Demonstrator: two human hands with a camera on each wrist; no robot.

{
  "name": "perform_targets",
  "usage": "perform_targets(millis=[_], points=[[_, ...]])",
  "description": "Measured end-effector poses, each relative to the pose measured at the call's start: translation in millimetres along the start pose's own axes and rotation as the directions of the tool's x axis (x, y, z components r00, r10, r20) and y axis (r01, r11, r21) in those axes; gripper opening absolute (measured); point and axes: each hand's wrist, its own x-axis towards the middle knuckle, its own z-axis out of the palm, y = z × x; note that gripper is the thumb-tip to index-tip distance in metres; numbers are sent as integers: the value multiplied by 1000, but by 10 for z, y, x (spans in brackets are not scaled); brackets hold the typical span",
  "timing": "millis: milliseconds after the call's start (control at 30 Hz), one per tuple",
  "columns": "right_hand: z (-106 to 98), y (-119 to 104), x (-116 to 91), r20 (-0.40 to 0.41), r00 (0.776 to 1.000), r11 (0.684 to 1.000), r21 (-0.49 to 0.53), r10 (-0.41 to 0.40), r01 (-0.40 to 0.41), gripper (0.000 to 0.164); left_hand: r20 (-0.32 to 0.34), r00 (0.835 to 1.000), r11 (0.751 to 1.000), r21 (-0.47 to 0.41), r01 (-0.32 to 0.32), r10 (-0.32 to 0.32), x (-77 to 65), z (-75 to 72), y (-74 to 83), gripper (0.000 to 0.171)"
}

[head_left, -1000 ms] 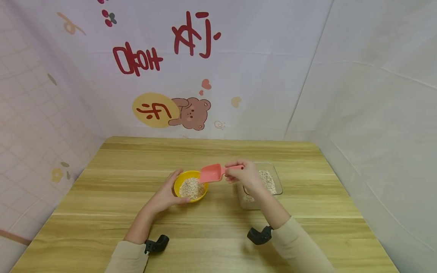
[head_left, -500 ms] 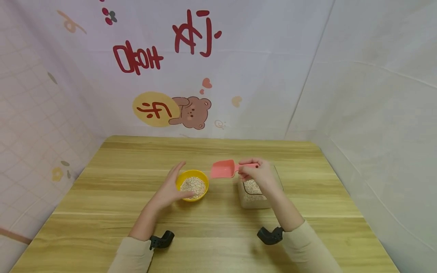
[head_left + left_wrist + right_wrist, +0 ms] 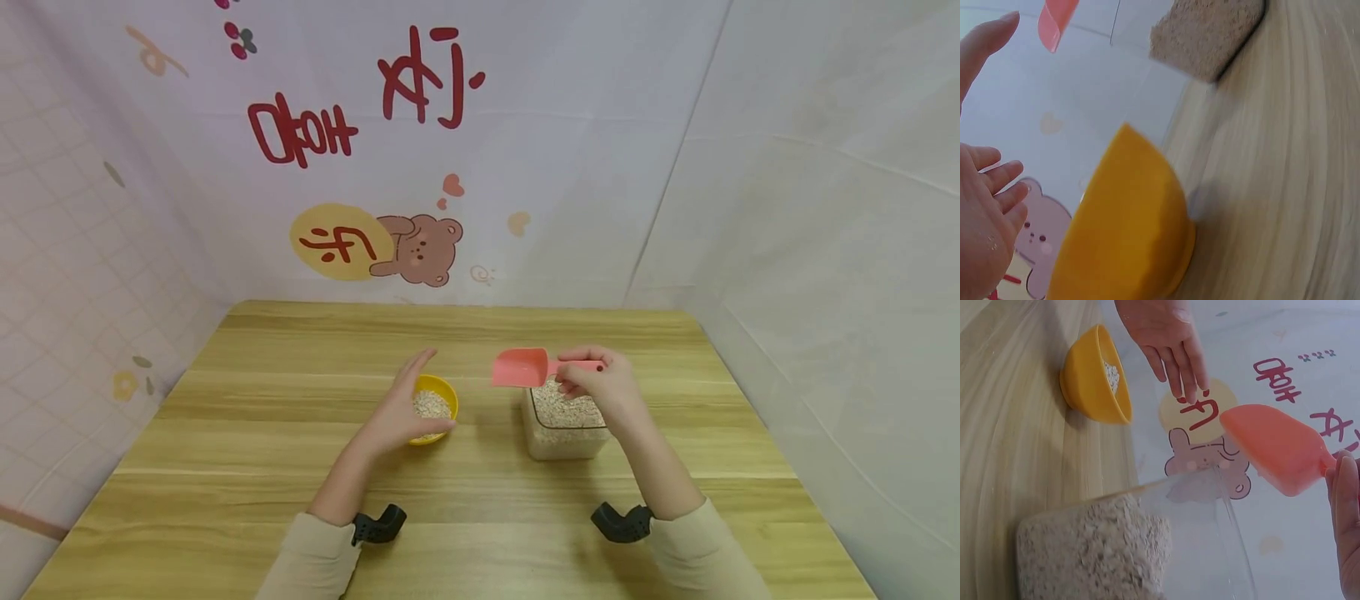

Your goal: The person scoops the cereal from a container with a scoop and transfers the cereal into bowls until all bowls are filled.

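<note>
Pinched by its handle, a pink scoop [image 3: 521,368] is held by my right hand [image 3: 600,385] above the far left part of a clear container [image 3: 564,446] of oat flakes. The scoop's pan looks empty in the head view. My left hand [image 3: 405,412] hovers over a yellow bowl [image 3: 448,393], fingers spread and apart from it, hiding the bowl's left part. Oat flakes [image 3: 431,406] lie inside the bowl. In the left wrist view the bowl [image 3: 1129,225] stands on the table, and the left palm is bare apart from a few small specks.
The wooden table [image 3: 480,517] carries the bowl left of the container, with a gap between them. Behind it hangs a white printed cloth [image 3: 555,167] with a bear picture. A black wrist mount [image 3: 381,525] sits on the left wrist, another mount [image 3: 622,523] on the right.
My right hand has carried the scoop rightward from the bowl to above the container. My left hand has let go of the bowl, risen and shifted right over it.
</note>
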Motion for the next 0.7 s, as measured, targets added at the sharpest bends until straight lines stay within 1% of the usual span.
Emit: perform_targets(millis=[233, 500, 567, 700], points=[[-179, 23, -51, -29, 999, 997, -73, -15, 13, 25, 37, 999, 999, 11, -34, 34, 59, 173, 116, 110], [-340, 45, -103, -46, 999, 993, -112, -28, 23, 28, 58, 995, 997, -23, -77, 78, 114, 380, 201, 109], [-372, 47, -115, -46, 998, 993, -118, -30, 24, 28, 68, 995, 997, -20, -78, 79, 130, 440, 219, 109], [-438, 50, -131, -50, 998, 990, -140, -27, 20, 30, 84, 994, 998, -26, -61, 63, 161, 561, 275, 108]])
